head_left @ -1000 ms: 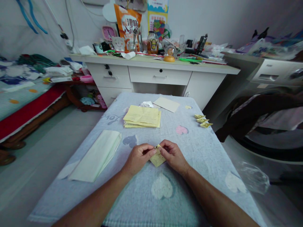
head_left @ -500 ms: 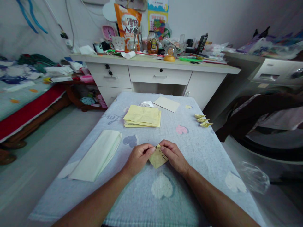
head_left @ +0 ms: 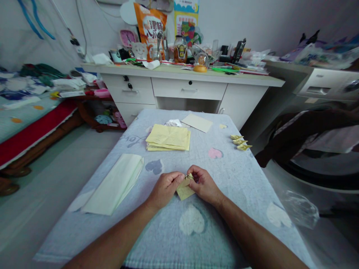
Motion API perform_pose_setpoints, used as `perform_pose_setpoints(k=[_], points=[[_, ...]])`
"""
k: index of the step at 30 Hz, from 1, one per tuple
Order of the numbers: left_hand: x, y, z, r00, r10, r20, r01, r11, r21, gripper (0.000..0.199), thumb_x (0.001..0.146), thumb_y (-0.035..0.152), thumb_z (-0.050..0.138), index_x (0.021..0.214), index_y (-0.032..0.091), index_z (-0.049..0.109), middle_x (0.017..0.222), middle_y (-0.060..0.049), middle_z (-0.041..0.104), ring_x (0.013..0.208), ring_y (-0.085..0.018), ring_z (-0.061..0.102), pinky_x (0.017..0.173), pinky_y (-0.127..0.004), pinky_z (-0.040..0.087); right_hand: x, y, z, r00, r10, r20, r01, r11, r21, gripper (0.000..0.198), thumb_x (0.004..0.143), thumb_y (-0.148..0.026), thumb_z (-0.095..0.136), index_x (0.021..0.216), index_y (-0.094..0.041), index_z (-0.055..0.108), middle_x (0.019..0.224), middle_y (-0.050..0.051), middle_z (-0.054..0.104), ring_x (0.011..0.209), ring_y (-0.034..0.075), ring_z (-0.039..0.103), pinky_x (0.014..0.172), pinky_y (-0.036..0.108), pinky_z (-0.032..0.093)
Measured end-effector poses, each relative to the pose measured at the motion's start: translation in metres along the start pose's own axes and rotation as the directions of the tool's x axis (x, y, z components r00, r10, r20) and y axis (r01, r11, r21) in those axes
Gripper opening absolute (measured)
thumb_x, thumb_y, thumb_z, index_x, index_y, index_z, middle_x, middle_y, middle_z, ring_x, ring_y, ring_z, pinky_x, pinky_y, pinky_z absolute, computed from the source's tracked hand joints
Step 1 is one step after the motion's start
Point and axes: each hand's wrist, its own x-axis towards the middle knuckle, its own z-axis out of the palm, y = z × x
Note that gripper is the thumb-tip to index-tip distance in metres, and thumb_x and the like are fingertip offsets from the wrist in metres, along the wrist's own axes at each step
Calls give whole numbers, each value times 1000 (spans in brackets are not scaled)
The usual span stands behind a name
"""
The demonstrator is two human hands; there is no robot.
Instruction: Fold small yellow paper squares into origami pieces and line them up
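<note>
Between my hands is a small folded piece of yellow paper (head_left: 184,191) with dark writing along its upper part. My left hand (head_left: 167,186) pinches its upper left edge between thumb and fingers. On the other side, my right hand (head_left: 204,184) grips the upper right edge, its thumb over the paper and its fingers curled behind. Part of the paper is hidden by the right thumb. Beyond the hands lies a stack of yellow paper sheets (head_left: 168,135). Several small folded yellow paper pieces (head_left: 239,142) with pointed ends stand in a row near the right edge.
A cloth with heart prints covers the table (head_left: 224,209). A folded pale green sheet (head_left: 113,185) lies at left. Behind the stack are a crumpled white tissue (head_left: 174,123) and a flat cream card (head_left: 197,123). A cluttered desk (head_left: 179,73) and a washing machine (head_left: 327,87) stand beyond.
My right thumb and fingers have shifted on the paper, and its upper right part is now folded over, covering some of the writing. My left hand has barely moved.
</note>
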Motion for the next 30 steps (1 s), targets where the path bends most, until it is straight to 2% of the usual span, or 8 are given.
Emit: perform_pose_setpoints(k=[6, 11, 17, 23, 27, 30], points=[[0, 1, 0, 1000, -12, 15, 12, 1000, -9, 41, 92, 44, 43, 69, 14, 58, 62, 2, 48, 61, -12, 44, 56, -21, 34, 0, 3, 0, 999, 35, 26, -37, 996, 87, 21, 78, -34, 63, 76, -20, 47, 60, -6, 42, 53, 8, 37, 49, 19, 28], [1, 1, 0, 1000, 1, 14, -1, 1000, 12, 33, 90, 39, 48, 74, 14, 64, 64, 2, 53, 63, -12, 48, 58, -20, 36, -1, 1, -1, 999, 32, 4, -32, 997, 65, 18, 84, -36, 55, 77, -20, 50, 60, -5, 42, 53, 8, 38, 49, 20, 29], [1, -1, -1, 1000, -21, -6, 21, 1000, 15, 27, 86, 37, 55, 77, 14, 66, 66, 1, 58, 62, -12, 51, 58, -20, 39, -3, -6, -3, 1000, 25, -1, -25, 998, 51, 32, 90, -47, 47, 77, -18, 52, 61, -4, 41, 54, 9, 38, 50, 21, 29], [1, 1, 0, 998, -3, -66, 7, 998, 64, 23, 84, 34, 56, 76, 14, 64, 63, 2, 54, 59, -11, 48, 55, -20, 37, 0, -3, 0, 1000, 13, 19, -14, 998, 63, 35, 81, -51, 62, 76, -18, 51, 59, -6, 43, 53, 8, 37, 48, 20, 29], [1, 2, -2, 1000, -22, -9, 22, 1000, -15, 22, 83, 35, 58, 80, 14, 64, 64, 2, 54, 59, -10, 48, 54, -19, 37, 1, 0, -2, 1000, -1, 4, 0, 996, 90, 35, 82, -51, 61, 76, -18, 51, 60, -5, 44, 53, 8, 38, 48, 20, 30], [1, 2, -6, 999, -35, 17, 35, 999, -32, 28, 85, 39, 56, 75, 13, 63, 62, 2, 53, 58, -10, 48, 53, -19, 36, 1, 0, -5, 1000, -8, -23, 11, 994, 109, 34, 82, -50, 61, 78, -18, 51, 61, -5, 44, 53, 8, 38, 48, 20, 31]])
